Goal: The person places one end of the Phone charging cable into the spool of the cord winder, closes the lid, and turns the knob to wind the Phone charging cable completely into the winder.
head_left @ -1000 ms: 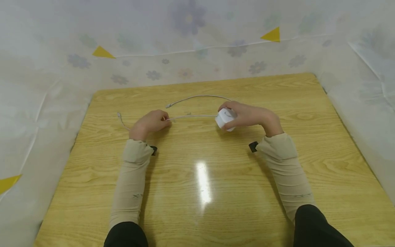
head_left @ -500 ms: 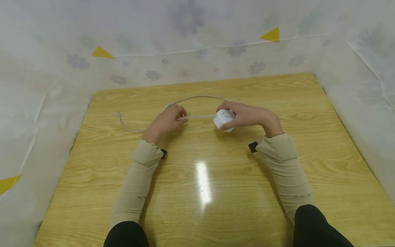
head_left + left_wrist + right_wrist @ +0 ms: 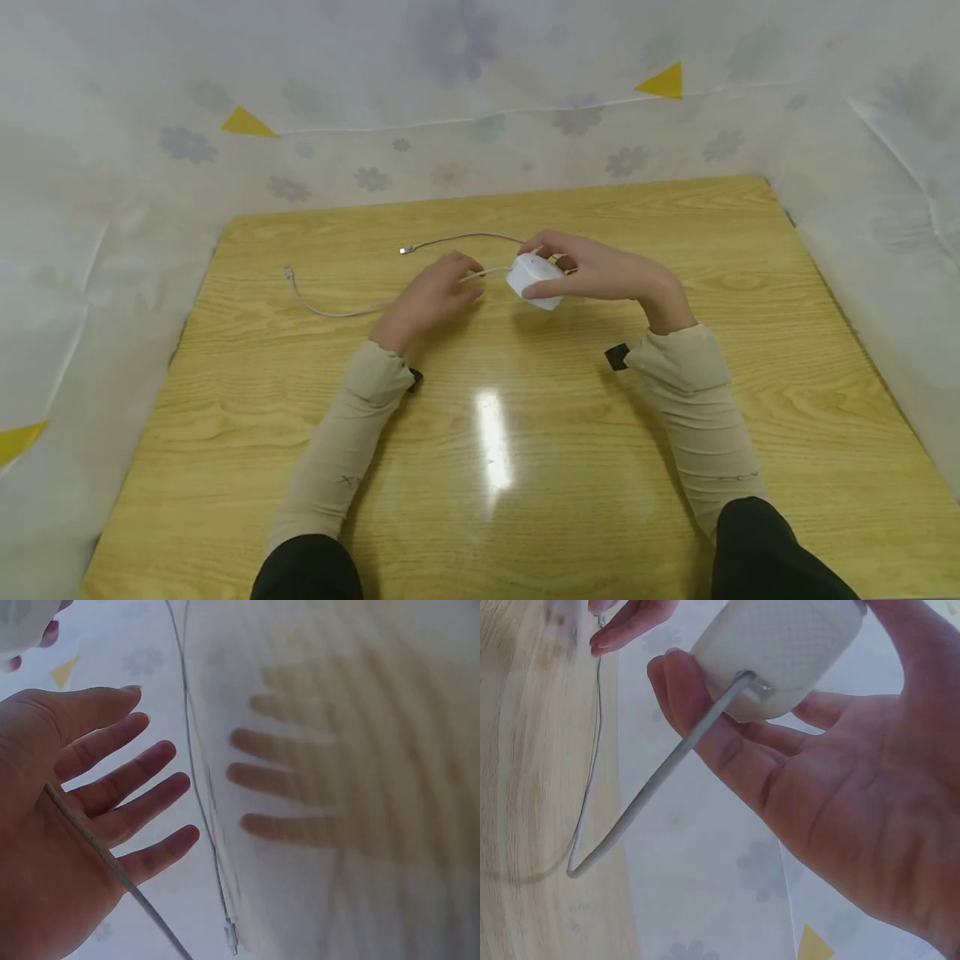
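Note:
My right hand [image 3: 603, 271] holds a white rounded block [image 3: 536, 282] between thumb and fingers, tilted above the table. In the right wrist view, its textured face and a slot show, and a thin grey cable [image 3: 656, 780] comes out of that slot. Close to the block's left side is my left hand [image 3: 435, 296]. Its fingers are spread and nearly straight in the left wrist view, with a cable [image 3: 112, 859] running across the palm. That cable trails left over the table to a small plug [image 3: 288, 272]. Another cable end with a metal-tipped plug [image 3: 407, 249] lies behind the left hand.
The wood-grain table [image 3: 480, 508] shines at its middle. Pale flowered sheeting [image 3: 465, 158] rises behind it and along both sides, with yellow triangles [image 3: 663, 82] on it. A black wrist device [image 3: 617, 357] sits at the right cuff.
My left hand has slid right along the cable toward the block, and its fingers have spread. The block has shifted slightly left and tipped; the cable behind now shows less length.

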Action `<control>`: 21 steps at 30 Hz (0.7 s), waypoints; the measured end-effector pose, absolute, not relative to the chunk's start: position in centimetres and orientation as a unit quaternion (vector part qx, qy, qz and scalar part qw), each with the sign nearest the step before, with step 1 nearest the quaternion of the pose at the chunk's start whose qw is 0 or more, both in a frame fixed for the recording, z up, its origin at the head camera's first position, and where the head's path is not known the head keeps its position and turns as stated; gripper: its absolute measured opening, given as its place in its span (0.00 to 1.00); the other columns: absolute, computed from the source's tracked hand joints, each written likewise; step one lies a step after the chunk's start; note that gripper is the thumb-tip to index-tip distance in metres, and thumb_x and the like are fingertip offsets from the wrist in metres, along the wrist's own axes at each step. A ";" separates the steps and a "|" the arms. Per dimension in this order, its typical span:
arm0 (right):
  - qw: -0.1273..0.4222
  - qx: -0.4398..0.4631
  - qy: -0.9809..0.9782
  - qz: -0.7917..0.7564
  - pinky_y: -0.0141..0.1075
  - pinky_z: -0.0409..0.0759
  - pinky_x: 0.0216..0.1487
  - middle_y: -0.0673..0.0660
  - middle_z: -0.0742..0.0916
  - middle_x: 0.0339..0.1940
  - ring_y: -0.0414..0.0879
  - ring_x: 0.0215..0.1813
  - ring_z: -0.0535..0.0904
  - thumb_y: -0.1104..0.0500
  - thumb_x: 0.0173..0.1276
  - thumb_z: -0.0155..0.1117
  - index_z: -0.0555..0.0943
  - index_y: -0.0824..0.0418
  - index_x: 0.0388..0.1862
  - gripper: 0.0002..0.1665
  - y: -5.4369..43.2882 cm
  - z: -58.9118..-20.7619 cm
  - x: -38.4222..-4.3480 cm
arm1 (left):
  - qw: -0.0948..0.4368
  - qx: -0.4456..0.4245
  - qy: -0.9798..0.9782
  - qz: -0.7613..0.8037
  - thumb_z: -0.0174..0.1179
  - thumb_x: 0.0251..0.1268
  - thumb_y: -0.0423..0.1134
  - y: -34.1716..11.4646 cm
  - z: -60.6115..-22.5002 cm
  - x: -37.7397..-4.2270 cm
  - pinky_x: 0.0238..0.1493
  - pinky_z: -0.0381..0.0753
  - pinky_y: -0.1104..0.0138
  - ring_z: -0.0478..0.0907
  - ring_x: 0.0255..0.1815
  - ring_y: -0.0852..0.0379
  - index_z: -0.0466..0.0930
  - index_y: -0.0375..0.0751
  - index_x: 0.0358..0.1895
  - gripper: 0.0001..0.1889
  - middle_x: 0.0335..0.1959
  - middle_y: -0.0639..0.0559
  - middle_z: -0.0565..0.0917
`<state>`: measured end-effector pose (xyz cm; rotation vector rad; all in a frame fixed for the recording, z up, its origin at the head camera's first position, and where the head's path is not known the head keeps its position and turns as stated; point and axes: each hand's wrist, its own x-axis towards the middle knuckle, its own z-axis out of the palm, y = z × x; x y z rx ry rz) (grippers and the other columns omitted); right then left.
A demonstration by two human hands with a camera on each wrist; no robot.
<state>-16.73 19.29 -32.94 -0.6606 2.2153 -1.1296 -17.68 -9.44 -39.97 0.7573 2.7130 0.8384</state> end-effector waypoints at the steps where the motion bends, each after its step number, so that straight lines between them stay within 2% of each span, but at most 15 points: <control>1: 0.279 -0.246 0.826 -0.424 0.55 0.82 0.60 0.55 0.79 0.66 0.53 0.57 0.84 0.47 0.75 0.70 0.69 0.47 0.73 0.32 19.3 -32.9 -16.7 | 0.101 0.258 0.919 0.280 0.59 0.81 0.43 -9.3 -40.1 -17.7 0.74 0.75 0.51 0.77 0.70 0.44 0.78 0.37 0.66 0.19 0.66 0.42 0.80; 10: 0.261 -0.234 0.833 -0.429 0.49 0.81 0.58 0.53 0.80 0.64 0.51 0.56 0.84 0.45 0.75 0.70 0.71 0.44 0.74 0.32 19.3 -32.7 -16.7 | 0.095 0.267 0.923 0.261 0.58 0.82 0.43 -8.8 -39.9 -17.3 0.70 0.77 0.52 0.80 0.64 0.46 0.80 0.39 0.64 0.17 0.62 0.44 0.82; 21: 0.261 -0.253 0.819 -0.445 0.51 0.81 0.58 0.54 0.80 0.63 0.53 0.55 0.84 0.49 0.75 0.70 0.72 0.46 0.74 0.31 19.4 -32.7 -16.6 | 0.107 0.270 0.902 0.319 0.57 0.83 0.46 -8.4 -38.1 -16.6 0.72 0.77 0.52 0.76 0.72 0.47 0.74 0.43 0.71 0.21 0.69 0.47 0.78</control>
